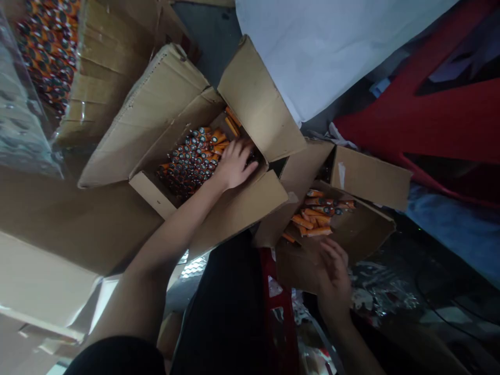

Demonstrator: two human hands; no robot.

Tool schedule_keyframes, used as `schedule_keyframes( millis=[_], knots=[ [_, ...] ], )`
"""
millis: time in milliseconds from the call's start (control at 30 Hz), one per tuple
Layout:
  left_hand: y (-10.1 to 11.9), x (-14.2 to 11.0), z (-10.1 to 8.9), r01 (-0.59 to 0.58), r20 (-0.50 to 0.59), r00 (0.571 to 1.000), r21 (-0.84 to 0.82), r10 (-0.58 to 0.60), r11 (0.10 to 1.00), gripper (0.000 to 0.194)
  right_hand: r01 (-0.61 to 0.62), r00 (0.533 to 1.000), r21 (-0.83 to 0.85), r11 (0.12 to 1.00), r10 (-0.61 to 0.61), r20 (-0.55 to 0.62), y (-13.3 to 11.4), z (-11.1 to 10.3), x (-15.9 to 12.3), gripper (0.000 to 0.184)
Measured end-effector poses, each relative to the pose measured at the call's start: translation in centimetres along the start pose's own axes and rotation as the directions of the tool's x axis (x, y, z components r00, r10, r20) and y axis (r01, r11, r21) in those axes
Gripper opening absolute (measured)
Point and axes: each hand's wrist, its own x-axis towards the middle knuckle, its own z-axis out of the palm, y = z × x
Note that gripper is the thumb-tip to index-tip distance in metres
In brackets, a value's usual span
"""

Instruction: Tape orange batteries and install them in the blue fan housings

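Note:
My left hand (235,165) reaches into an open cardboard box (155,194), thumb and fingers spread, over the right end of a packed pile of small orange cylinders (191,156) with dark round ends. Whether its fingertips touch any of them is hard to make out. At the near edge of a second cardboard box (363,234), my right hand (335,271) hovers with loosely bent fingers apart and nothing visible in them. Just beyond those fingers lies a looser heap of the same orange cylinders (312,219).
Another carton (101,67) full of orange pieces (49,52) stands at upper left, beside clear plastic (23,114). Raised flaps surround both boxes. A white sheet (336,47) hangs at the top, with a red plastic chair (437,114) and blue cloth (449,229) at right.

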Motion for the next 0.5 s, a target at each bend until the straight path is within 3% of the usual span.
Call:
schedule_keyframes(
  millis=[67, 133, 333, 500],
  knots=[
    [-0.3, 1.2, 1.9, -0.007, 0.114, 0.993, 0.139, -0.009, 0.99, 0.055, -0.003, 0.999, 0.034, 0.999, 0.002, 0.036, -0.4, 1.1, -0.6, 0.027],
    [0.0, 1.9, 2.6, 0.04, 0.118, 0.991, 0.233, -0.069, 0.972, 0.056, 0.007, 0.997, 0.049, 0.999, -0.011, 0.074, -0.9, 1.8, -1.2, 0.026],
    [0.9, 2.5, 1.8, 0.118, 0.16, 0.971, 0.315, -0.176, 0.942, 0.054, 0.027, 0.994, 0.1, 0.995, -0.037, 0.105, -1.5, 2.2, -1.6, 0.019],
    [3.3, 2.4, 1.8, 0.217, 0.186, 0.94, 0.318, -0.285, 0.923, 0.055, -0.001, 0.989, 0.114, 0.994, -0.016, 0.145, -1.0, 2.2, -1.4, 0.019]
  ],
)
